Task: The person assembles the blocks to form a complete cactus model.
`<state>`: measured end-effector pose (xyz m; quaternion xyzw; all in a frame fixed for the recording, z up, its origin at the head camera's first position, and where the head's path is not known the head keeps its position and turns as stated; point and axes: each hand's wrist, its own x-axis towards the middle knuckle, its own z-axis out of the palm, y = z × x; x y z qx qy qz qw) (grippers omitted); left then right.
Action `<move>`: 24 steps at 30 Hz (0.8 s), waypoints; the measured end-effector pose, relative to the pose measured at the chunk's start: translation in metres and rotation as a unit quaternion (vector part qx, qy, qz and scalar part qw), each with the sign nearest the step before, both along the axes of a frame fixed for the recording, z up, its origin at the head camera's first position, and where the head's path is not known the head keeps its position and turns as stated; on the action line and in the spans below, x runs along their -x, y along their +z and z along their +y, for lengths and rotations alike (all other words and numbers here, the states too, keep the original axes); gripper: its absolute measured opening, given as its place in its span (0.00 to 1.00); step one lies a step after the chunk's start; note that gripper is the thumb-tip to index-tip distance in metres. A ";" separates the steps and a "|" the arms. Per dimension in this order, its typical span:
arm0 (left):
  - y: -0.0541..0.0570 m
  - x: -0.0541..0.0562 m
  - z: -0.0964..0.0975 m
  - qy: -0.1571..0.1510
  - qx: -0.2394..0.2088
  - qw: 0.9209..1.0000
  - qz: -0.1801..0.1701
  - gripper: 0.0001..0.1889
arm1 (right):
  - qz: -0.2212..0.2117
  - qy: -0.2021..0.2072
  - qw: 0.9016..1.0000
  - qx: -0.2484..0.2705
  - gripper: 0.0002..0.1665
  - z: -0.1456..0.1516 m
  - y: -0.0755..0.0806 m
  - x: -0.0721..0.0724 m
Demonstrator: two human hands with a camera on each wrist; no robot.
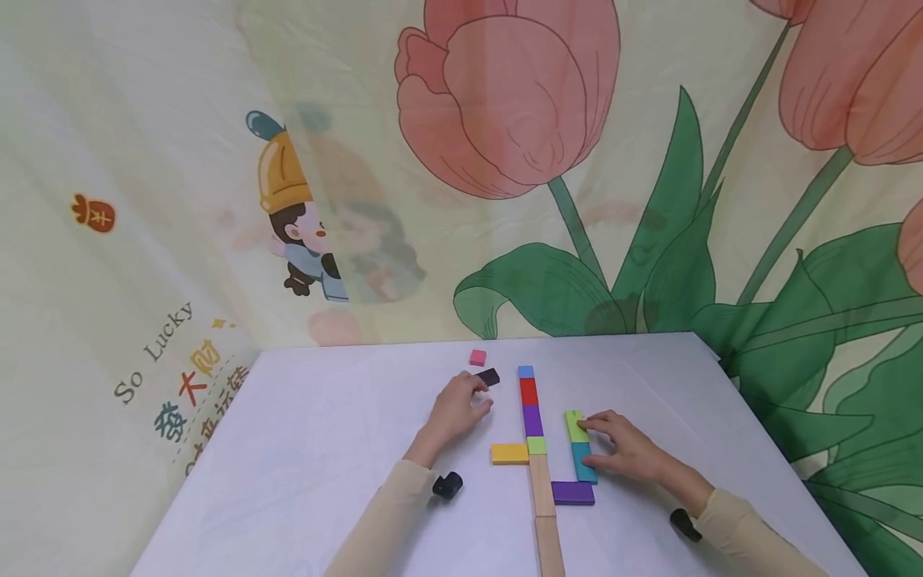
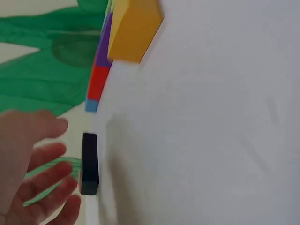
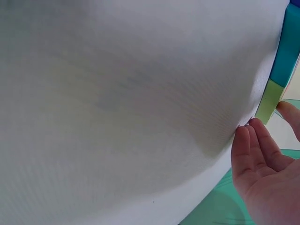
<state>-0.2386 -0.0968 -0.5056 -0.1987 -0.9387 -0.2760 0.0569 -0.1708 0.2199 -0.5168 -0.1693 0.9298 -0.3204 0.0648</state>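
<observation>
Beside a black block (image 1: 489, 377) is my left hand (image 1: 456, 409), thumb and fingers apart. The left wrist view shows the fingertips close to that black block (image 2: 90, 164), with a gap between it and the thumb. My right hand (image 1: 627, 449) is at the right side of a lime-green block (image 1: 576, 427) and a teal block (image 1: 584, 462) that lie end to end. Its loosely extended fingertips reach the lime-green block's edge in the right wrist view. A purple block (image 1: 573, 493) lies crosswise below the teal one.
A line of blocks runs up the white table (image 1: 324, 441): plain wooden blocks (image 1: 542, 485), then lime, purple, red (image 1: 529, 391) and blue ones. A yellow block (image 1: 509, 454) juts left from it. A pink block (image 1: 477, 357) lies at the back, before a flower-printed curtain (image 1: 505, 264).
</observation>
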 end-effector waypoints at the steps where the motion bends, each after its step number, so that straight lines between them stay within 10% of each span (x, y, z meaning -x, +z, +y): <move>1: -0.001 0.006 0.000 0.024 0.005 1.000 0.014 0.10 | 0.000 0.000 1.000 0.000 0.38 0.000 0.000 0.000; 8: -0.001 0.035 0.005 0.083 0.024 0.996 0.012 0.14 | -0.005 -0.001 1.000 0.001 0.38 0.002 -0.003 -0.001; 24: 0.007 0.044 0.014 0.015 0.070 0.996 -0.055 0.25 | 0.002 0.000 1.000 0.002 0.38 0.000 0.001 0.001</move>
